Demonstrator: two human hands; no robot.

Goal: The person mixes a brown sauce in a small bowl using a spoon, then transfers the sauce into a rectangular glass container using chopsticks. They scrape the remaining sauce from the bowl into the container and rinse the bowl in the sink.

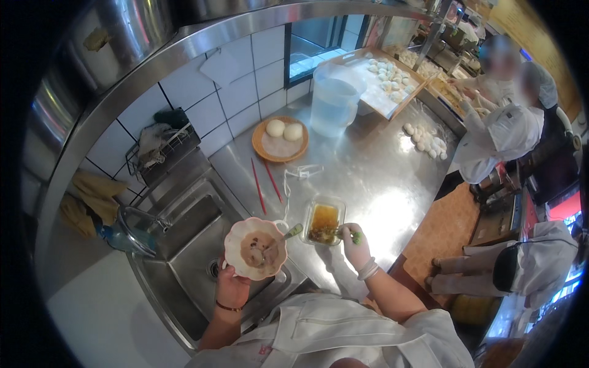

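Observation:
Over the sink's edge, my left hand (233, 286) grips the handle side of a scalloped white bowl (233, 239) with brownish liquid, darker bits and a spoon (291, 232) leaning out to the right. My right hand (356, 246), with pale bands at the wrist, holds a green-handled utensil (355, 237) whose far end reaches into a clear rectangular container (342, 212). Amber liquid and dark solids lie in that container, which rests on the steel counter. Two separate red chopsticks (258, 186) lie beyond the bowl. Behind them, a round wicker basket (258, 151) holds two white buns (292, 132).
A steel sink (184, 276) with a faucet (158, 223) is at left. Beyond stand a translucent pitcher (332, 110) and a tray (368, 99) of dumplings. Dough pieces (425, 141) lie at right. Co-workers (501, 131) stand at the right, and a cable (287, 193) lies mid-counter.

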